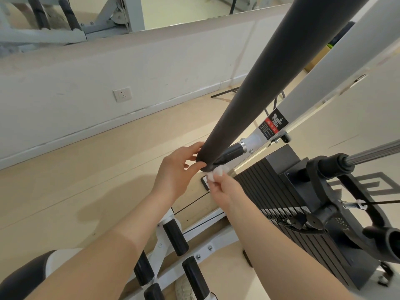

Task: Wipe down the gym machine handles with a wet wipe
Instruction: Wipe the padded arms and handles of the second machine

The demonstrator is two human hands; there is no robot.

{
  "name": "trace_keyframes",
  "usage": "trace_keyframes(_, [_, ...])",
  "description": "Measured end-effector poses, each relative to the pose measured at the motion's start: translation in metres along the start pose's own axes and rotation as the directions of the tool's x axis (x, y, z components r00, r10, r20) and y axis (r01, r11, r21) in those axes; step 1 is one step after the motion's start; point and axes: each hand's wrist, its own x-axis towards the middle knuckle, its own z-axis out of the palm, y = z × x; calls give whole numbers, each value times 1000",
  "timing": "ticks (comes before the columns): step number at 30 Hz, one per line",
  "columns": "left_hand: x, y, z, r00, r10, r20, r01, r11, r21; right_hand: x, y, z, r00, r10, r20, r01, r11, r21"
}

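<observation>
A long dark grey padded handle (268, 79) of the gym machine runs from the top right down to the middle of the view. My left hand (177, 169) grips its lower end, thumb under and fingers over the top. My right hand (220, 189) pinches a bunched white wet wipe (217, 172) and holds it against the underside of that same end. Just behind the end sits a short black grip (232, 151) with a chrome collar on the white frame.
A black weight stack (281, 191) stands to the right with a black cable attachment (324, 204) and a steel bar (376, 154). Black foam rollers (175, 237) on a white frame lie below my arms. A white wall with a socket (122, 94) runs along the left.
</observation>
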Motion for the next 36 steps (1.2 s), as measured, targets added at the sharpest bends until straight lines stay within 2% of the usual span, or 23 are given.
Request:
trace_keyframes(3, [0, -2, 2, 1000, -4, -14, 4, 1000, -7, -16, 6, -3, 996, -7, 88, 13, 997, -71])
trace_keyframes(7, [-6, -2, 4, 1000, -24, -18, 24, 1000, 2, -26, 9, 7, 996, 38, 84, -41, 998, 40])
trace_keyframes(10, [-12, -3, 1, 998, -53, -25, 51, 995, -80, -30, 20, 13, 978, 94, 186, -110, 991, 75])
trace_keyframes(13, [-21, -7, -3, 997, -62, -51, 54, 989, -138, -39, 21, 15, 972, 93, 215, -108, 992, 60])
trace_keyframes(15, [-27, -8, -5, 997, -60, -39, 53, 987, -152, -52, 22, 12, 968, 59, 243, -63, 998, 7])
trace_keyframes(17, [-31, -7, -8, 998, -55, -24, 50, 985, -163, -65, 21, 5, 969, -8, 247, 54, 982, -179])
trace_keyframes(18, [-33, -6, -9, 999, -51, -17, 47, 985, -165, -70, 19, 3, 972, -93, 214, 164, 924, -345])
trace_keyframes(19, [-35, -4, -11, 999, -46, -10, 44, 986, -163, -74, 16, 1, 963, -218, 159, 270, 803, -531])
trace_keyframes(20, [-36, -3, -12, 999, -41, -3, 40, 987, -158, -73, 11, 0, 921, -370, 122, 350, 645, -679])
trace_keyframes(21, [-36, -2, -13, 999, -35, 2, 35, 988, -151, -73, 5, 1, 865, -481, 140, 409, 517, -752])
trace_keyframes(23, [-36, 1, -15, 1000, -21, 1, 21, 990, -140, -73, -4, 8, 794, -532, 293, 519, 345, -782])
trace_keyframes(25, [-35, 3, -17, 1000, -3, -2, 3, 990, -139, -73, -3, 11, 769, -460, 445, 583, 217, -783])
trace_keyframes(26, [-35, 5, -18, 1000, 2, 2, -2, 991, -137, -75, -3, 10, 768, -426, 478, 606, 240, -759])
trace_keyframes(27, [-36, 6, -18, 1000, 7, 9, -6, 991, -134, -82, -4, 8, 763, -405, 504, 634, 314, -707])
trace_keyframes(29, [-37, 11, -19, 1000, 19, 17, -17, 990, -140, -101, -14, 4, 731, -410, 545, 678, 527, -513])
trace_keyframes(31, [-38, 19, -17, 999, 31, 10, -30, 988, -155, -112, -29, 1, 703, -452, 550, 674, 670, -311])
trace_keyframes(33, [-38, 29, -14, 998, 61, -7, -61, 986, -153, -118, -29, 2, 689, -454, 566, 674, 688, -269])
trace_keyframes(36, [-36, 42, -12, 992, 118, -40, -122, 980, -155, -113, -14, 7, 791, -385, 475, 606, 595, -528])
